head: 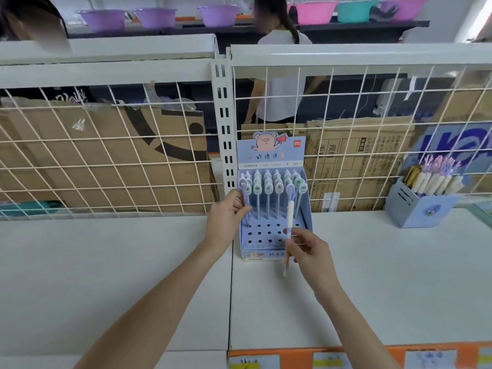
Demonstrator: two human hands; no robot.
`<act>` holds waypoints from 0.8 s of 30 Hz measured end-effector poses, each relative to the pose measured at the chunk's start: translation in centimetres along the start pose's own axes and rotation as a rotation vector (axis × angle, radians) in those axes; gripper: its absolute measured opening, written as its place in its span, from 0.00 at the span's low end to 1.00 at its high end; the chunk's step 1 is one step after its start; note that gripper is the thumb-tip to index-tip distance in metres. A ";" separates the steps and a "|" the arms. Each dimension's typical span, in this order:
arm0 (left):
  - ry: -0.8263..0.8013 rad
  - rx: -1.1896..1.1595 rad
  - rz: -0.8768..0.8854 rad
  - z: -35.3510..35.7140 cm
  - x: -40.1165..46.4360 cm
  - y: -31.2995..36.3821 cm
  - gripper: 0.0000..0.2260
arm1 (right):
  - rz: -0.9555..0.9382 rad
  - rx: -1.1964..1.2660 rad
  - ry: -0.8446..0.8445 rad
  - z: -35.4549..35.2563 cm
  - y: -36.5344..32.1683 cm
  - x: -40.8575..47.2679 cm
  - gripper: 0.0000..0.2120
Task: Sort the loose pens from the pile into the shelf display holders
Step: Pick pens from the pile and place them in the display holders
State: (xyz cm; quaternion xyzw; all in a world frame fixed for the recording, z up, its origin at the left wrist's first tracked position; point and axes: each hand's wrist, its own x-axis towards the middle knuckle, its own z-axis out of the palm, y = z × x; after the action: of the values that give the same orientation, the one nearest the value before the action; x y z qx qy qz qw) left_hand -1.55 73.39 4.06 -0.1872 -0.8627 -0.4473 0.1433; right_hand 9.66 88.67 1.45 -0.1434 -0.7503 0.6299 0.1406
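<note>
Pale blue card is forming the display holder (274,237) that is standing on the white shelf (133,262), directly between the two hands. Its back rows are carrying upright pens (267,194) with round toppers, while the front rows of holes are showing open.

At the holder's near-left corner, the left hand (226,219) is pinching a purple-topped pen (243,194) between curled fingers and thumb; the pen is standing roughly upright with its lower end at the left column of holes, though whether the tip is sitting in a hole cannot be told.

Just in front of the holder's right side, the right hand (310,253) is gripping a white pen (289,222) near its lower half, fingers curled round the barrel. That pen is tilting slightly, its purple topper reaching up in front of the stocked pens and its lower end hanging below the hand, over the shelf.

Well off beyond the right hand, a blue box of pens (420,206) is sitting against the wire grid (106,155). Behind the grid, cardboard boxes (101,155) are leaning, and a person in a white top (282,75) is standing with their back turned.
</note>
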 end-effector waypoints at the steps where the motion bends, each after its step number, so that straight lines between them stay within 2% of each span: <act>1: -0.012 0.003 0.008 0.0 0.1 0.0 0.08 | 0.001 -0.002 0.004 0.0 0.1 0.0 0.08; 10: -0.049 0.022 0.077 0.0 0.6 -0.2 0.08 | -0.005 0.001 0.041 0.7 0.6 0.1 0.08; 18: -0.112 0.159 0.116 -0.2 0.8 -0.6 0.10 | 0.008 0.050 0.037 1.9 1.2 -0.2 0.10; 24: -0.182 0.186 0.109 -0.3 0.8 -0.5 0.21 | -0.013 0.055 0.047 2.5 1.0 -0.1 0.13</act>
State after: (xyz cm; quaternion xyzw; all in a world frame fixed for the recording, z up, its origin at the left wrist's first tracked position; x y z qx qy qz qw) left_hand -2.46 73.05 4.14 -0.2595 -0.8984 -0.3381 0.1055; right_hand 8.76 86.51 0.09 -0.1494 -0.7301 0.6458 0.1659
